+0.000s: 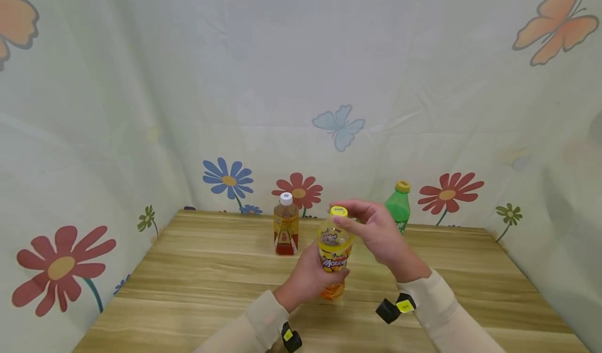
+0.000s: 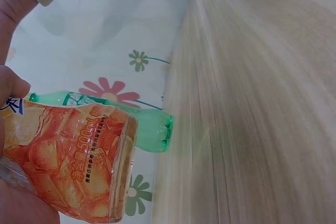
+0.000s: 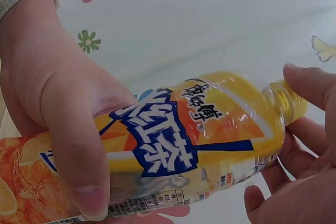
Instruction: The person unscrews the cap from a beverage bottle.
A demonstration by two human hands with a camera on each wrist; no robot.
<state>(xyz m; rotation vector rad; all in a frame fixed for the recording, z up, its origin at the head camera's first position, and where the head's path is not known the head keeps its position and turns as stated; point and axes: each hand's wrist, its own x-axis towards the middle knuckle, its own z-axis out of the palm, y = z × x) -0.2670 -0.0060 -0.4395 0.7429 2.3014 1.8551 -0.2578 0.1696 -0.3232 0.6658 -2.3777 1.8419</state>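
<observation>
A clear plastic drink bottle (image 1: 335, 253) with a yellow and orange label is held up in front of me, its base raised off the table in the left wrist view. My left hand (image 1: 308, 274) grips it round the lower half, thumb across the label. At its top, my right hand (image 1: 378, 232) pinches the yellow cap (image 3: 295, 103) between thumb and fingers. The cap sits on the bottle's neck. Behind the right hand stands a green bottle (image 1: 398, 209) with a yellow cap, partly hidden by that hand.
A white-capped bottle (image 1: 286, 230) with a yellow and red label stands upright on the wooden table (image 1: 211, 274), left of the held bottle. A pale cloth (image 1: 263, 81) printed with flowers and butterflies hangs behind the table and along its sides.
</observation>
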